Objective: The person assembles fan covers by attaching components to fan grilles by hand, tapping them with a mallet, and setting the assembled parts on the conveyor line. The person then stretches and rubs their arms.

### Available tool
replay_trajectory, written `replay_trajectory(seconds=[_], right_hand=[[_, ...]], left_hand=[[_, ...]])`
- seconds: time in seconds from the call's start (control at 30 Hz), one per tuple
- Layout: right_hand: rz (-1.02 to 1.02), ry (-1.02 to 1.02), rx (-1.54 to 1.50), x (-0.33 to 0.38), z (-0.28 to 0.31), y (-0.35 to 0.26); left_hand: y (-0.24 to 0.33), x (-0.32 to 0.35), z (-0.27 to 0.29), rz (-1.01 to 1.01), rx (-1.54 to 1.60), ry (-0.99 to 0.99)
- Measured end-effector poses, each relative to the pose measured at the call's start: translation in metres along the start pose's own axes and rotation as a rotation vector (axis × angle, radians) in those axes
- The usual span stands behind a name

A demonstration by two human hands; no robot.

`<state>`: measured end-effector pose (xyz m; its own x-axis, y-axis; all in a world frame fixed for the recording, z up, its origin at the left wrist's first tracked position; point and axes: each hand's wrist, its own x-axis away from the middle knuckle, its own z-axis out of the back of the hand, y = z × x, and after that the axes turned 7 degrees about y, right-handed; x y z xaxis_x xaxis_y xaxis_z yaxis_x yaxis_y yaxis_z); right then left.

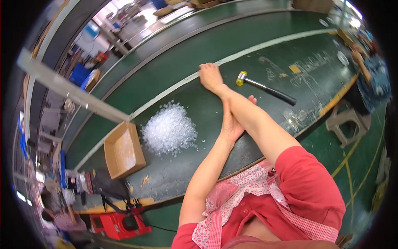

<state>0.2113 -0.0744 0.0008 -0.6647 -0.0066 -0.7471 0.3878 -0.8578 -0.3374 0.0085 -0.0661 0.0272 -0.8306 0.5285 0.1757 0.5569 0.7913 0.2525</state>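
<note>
My left hand [233, 124] is wrapped round my right forearm, with its thumb on one side and fingertips showing on the other. Beyond it, my right hand [211, 77] rests by the white strip along the table, its fingers curled in and nothing seen in them. Just right of that hand lies a mallet [265, 87] with a yellow head and a black grip. To the left spreads a heap of small clear plastic pieces [169, 128], touched by neither hand. An open cardboard box [139, 151] stands beside the heap.
The dark green table [203, 155] has a worn edge. A grey post [78, 89] rises behind the box. A black bag [108, 184] and a red stool [120, 224] are at lower left. Another person [371, 79] sits at far right near a grey stool [347, 123].
</note>
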Motion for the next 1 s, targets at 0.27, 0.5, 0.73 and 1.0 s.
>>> replay_trajectory(seconds=[0.27, 0.5, 0.73, 1.0], right_hand=[[0.059, 0.008, -0.035, -0.001, 0.004, 0.007], [-0.064, -0.074, -0.36, 0.014, 0.008, 0.049], [-0.371, -0.497, -1.027, -0.013, 0.095, 0.001], [0.56, -0.191, -1.148, -0.048, 0.316, -0.138]], left_hand=[[-0.013, -0.009, 0.013, -0.301, -0.359, 0.208], [-0.046, -0.032, 0.016, -0.704, -0.881, 0.187], [-0.04, 0.0, 0.007, -0.462, -1.038, -0.007], [-0.04, 0.017, 0.004, -0.504, -1.338, -0.123]])
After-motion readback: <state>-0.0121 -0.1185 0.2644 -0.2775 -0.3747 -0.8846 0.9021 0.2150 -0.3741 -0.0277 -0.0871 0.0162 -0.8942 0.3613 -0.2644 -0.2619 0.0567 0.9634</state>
